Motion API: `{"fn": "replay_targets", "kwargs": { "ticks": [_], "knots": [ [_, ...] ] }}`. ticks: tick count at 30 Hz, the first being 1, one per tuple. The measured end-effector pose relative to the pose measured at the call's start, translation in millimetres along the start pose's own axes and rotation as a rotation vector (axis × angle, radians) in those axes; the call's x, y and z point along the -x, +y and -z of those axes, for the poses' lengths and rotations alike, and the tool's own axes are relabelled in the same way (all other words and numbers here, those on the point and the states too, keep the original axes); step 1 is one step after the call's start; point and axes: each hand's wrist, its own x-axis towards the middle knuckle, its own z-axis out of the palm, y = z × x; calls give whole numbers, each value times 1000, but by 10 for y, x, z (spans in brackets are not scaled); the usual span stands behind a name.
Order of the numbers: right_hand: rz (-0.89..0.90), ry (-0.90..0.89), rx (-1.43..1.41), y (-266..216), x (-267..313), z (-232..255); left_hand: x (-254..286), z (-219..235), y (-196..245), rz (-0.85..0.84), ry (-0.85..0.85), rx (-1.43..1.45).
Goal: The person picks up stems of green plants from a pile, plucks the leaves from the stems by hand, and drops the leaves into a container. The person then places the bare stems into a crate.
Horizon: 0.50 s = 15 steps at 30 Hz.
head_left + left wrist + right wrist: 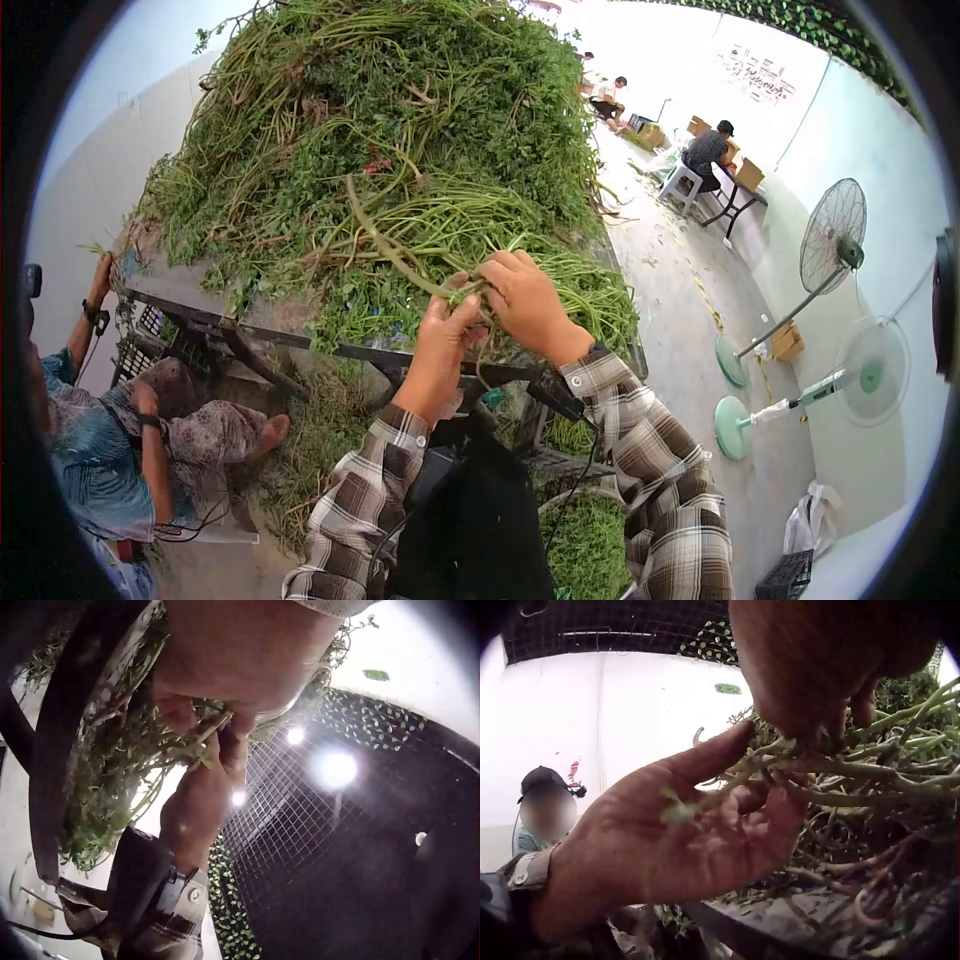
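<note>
A long, thick green stem [385, 245] slants up and left from my two hands, over the near edge of a big pile of leafy greens [400, 130]. My left hand [440, 350] pinches it near its lower part between thumb and fingers. Right beside it, my right hand [530, 305] grips the same spot with curled fingers. In the right wrist view, the left palm [697, 832] faces the camera, with thin stems [840, 769] passing between the hands. The left wrist view has the right hand [196, 806] below, fingertips at a stem close to the left hand.
The pile covers a dark-edged table [270, 310]. A person [110, 440] sits close at the left. More greens [585, 545] lie below. Two standing fans [835, 240] are at the right, and a person on a stool [708, 150] works farther back.
</note>
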Motion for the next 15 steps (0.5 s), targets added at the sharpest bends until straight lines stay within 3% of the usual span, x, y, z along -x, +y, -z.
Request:
{"fn": "replay_targets", "kwargs": {
  "ticks": [3,9,13,15],
  "knots": [
    [7,-6,-31,24,49,-34,-98,38,-135,-1,63,108],
    [43,-96,-34,174,13,-21,-154,163,-221,-27,106,-71],
    [82,-203,100,169,-143,138,-166,193,-271,-63,63,-192],
    [200,-271,262,195,-226,198,-184,206,-287,-66,55,-164]
  ]
}}
